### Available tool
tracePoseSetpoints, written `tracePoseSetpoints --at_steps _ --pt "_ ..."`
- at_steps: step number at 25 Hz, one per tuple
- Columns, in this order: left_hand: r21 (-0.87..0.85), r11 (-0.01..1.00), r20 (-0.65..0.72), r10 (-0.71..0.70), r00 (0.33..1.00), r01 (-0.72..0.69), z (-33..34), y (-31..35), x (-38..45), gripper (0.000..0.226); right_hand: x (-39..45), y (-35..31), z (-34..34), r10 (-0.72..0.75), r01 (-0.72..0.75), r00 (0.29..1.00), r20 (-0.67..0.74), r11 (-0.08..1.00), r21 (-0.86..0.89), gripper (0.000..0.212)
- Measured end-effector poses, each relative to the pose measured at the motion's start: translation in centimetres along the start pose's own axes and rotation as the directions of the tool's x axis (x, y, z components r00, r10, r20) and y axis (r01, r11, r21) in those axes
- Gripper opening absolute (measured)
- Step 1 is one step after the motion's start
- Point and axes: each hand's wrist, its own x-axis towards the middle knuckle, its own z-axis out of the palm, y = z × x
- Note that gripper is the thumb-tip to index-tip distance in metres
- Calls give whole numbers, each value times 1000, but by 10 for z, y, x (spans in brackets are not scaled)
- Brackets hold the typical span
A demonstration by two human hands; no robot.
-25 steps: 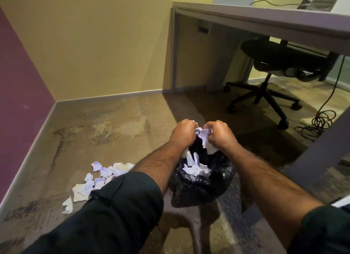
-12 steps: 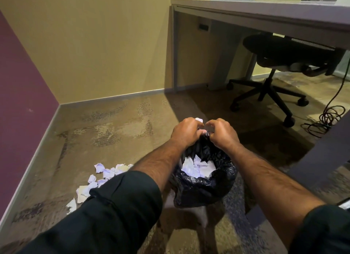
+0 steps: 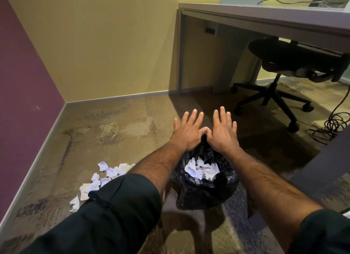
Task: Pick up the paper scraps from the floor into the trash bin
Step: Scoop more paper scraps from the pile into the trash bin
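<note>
left hand (image 3: pixel 186 132), right hand (image 3: pixel 222 131), fingers splayed, empty

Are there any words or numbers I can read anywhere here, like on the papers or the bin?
None can be read.
Paper scraps on the floor: no writing shows.
Scraps in the trash bin: no writing shows.
Black bin bag: no label.
Small dark plate on the desk panel: too small to read.

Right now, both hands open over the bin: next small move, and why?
Probably swing the left hand down-left to the paper scraps on the floor. Both it and the right hand are spread and empty above the trash bin, which already holds paper, and a pile remains beside it.
</note>
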Motion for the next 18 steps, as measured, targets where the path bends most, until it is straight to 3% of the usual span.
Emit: tracePoseSetpoints --at_steps 11,18 --pt "88 978 -199 -171 965 192 -6 -88 -44 65 -1 -90 51 -140 140 990 -17 990 0 76" --pt "80 944 -156 -305 939 320 22 -184 -91 64 -16 -156 132 -267 269 962 55 963 -26 85"
